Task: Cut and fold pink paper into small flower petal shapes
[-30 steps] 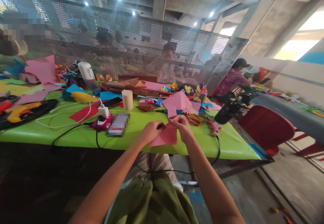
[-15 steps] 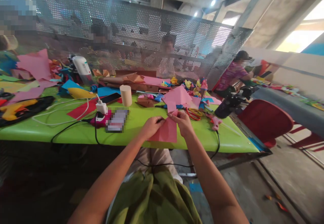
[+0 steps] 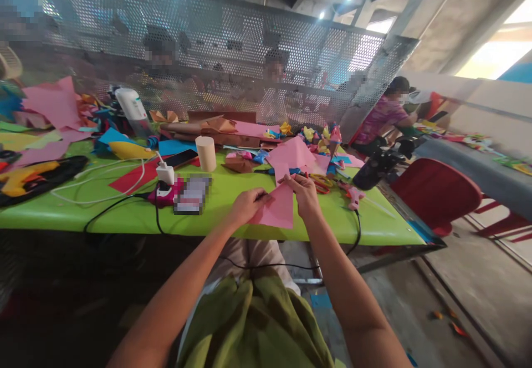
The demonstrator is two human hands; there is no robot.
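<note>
I hold a folded pink paper sheet [image 3: 277, 210] just above the near edge of the green table [image 3: 124, 215]. My left hand [image 3: 246, 205] pinches its left edge. My right hand [image 3: 305, 193] grips its top right corner, fingers curled over the fold. Behind the sheet lie more pink paper [image 3: 293, 154] and orange-handled scissors [image 3: 320, 182].
A beige cylinder [image 3: 206, 153], a phone [image 3: 180, 158], a white charger [image 3: 165, 174] with cables, a pink glue gun [image 3: 352, 196] and heaps of coloured paper lie on the table. A perforated metal screen [image 3: 233, 57] backs it. A red chair [image 3: 436, 193] and a seated person [image 3: 384, 118] are to the right.
The pink sheet has been turned and lifted slightly between my hands, its point now up near my right hand. The view has tilted a little.
</note>
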